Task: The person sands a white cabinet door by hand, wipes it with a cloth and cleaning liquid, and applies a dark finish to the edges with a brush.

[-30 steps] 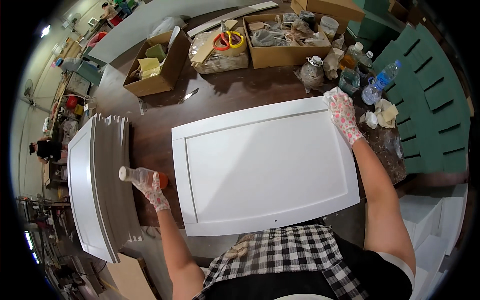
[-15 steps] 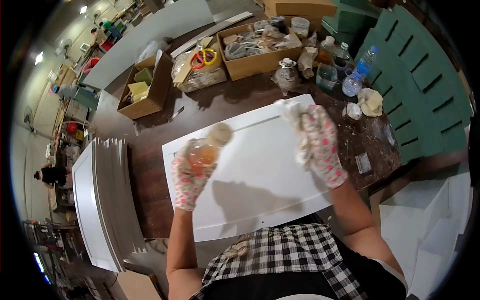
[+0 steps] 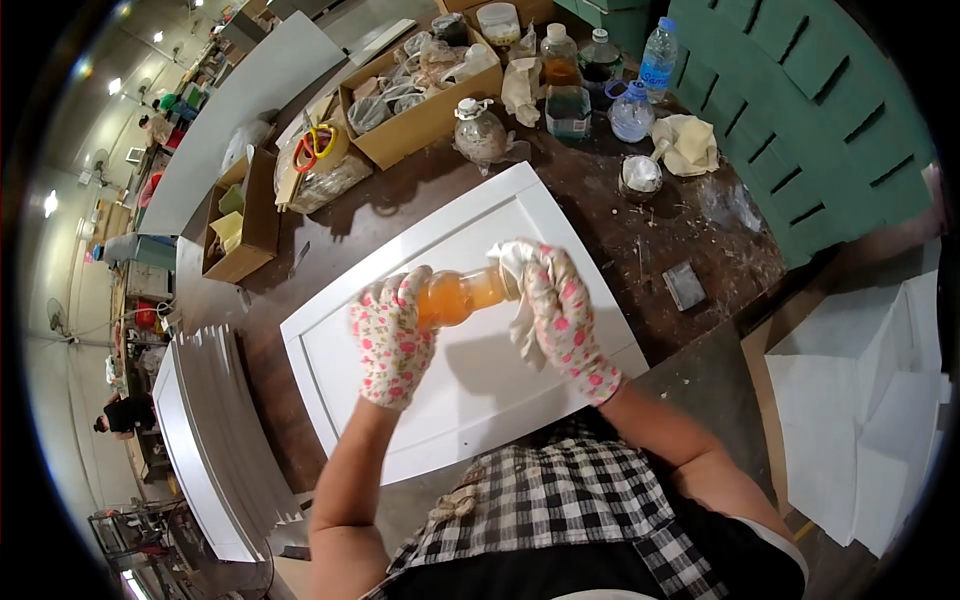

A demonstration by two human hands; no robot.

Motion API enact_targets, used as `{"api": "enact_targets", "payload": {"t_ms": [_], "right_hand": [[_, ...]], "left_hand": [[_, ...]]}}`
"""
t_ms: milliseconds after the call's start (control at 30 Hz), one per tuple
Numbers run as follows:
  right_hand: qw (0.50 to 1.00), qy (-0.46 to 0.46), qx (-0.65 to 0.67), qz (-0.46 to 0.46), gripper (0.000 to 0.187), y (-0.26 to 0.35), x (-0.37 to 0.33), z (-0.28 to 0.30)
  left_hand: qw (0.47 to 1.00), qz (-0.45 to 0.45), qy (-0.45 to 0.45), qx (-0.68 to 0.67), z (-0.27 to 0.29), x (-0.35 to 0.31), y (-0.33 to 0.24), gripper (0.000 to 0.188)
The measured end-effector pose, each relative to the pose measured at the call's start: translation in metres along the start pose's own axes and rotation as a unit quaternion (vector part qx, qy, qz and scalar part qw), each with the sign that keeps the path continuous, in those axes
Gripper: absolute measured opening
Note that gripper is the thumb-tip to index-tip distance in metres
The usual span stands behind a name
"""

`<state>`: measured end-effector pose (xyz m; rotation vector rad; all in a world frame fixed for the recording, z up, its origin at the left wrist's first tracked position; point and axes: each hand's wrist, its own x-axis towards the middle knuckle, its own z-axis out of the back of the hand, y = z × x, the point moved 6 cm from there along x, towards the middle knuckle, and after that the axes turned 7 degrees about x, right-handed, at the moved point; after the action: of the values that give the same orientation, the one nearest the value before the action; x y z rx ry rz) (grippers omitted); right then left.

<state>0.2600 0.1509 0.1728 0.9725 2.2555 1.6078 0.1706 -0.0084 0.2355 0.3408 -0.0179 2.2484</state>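
My left hand (image 3: 393, 335), in a flower-patterned glove, is wrapped round a clear bottle of orange liquid (image 3: 452, 299). The bottle lies tipped sideways above the white panel (image 3: 400, 420), its neck toward the right. My right hand (image 3: 566, 318), in a matching glove, grips a white cloth (image 3: 519, 262) and presses it against the bottle's mouth, which the cloth hides. Beneath both hands the panel, with its raised frame border, rests on the dark table (image 3: 620, 250).
Beyond the panel stand a cardboard box of bagged items (image 3: 425, 130), scissors (image 3: 315, 147), a smaller box (image 3: 250, 235) and several bottles (image 3: 560, 55). Stacked white panels (image 3: 210, 430) are at left. Green slotted boards (image 3: 800, 130) rise at right. White sheets (image 3: 850, 430) lean lower right.
My hands have come together over the panel: the right hand moved left with the cloth onto the bottle's mouth, and the bottle tipped from slanting upward to nearly level. The view has turned somewhat.
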Motion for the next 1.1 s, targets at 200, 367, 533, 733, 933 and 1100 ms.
{"api": "enact_targets", "payload": {"t_ms": [200,367,533,733,933,1100], "right_hand": [[0.748,0.190,-0.504,0.387,0.038,0.051,0.032,0.034],[0.778,0.251,-0.561,0.130,0.034,-0.040,0.022,0.093],[0.766,0.193,-0.575,0.213,0.021,-0.066,0.154,0.035],[0.742,0.279,-0.544,0.275,0.028,-0.060,0.074,0.051],[0.723,0.300,-0.567,0.257,0.027,-0.070,0.131,0.025],[0.733,0.365,-0.527,0.228,0.026,-0.074,0.108,0.042]], "left_hand": [[0.694,0.289,-0.181,-0.634,-0.102,-0.033,0.002,0.075],[0.662,0.250,-0.229,-0.669,-0.109,-0.022,-0.016,0.079],[0.694,0.272,-0.200,-0.636,-0.126,-0.017,-0.020,0.086],[0.717,0.271,-0.194,-0.612,-0.136,-0.031,-0.009,0.089],[0.810,0.238,-0.165,-0.510,-0.133,-0.025,-0.014,0.091],[0.726,0.263,-0.191,-0.606,-0.132,-0.022,-0.015,0.089]]}}
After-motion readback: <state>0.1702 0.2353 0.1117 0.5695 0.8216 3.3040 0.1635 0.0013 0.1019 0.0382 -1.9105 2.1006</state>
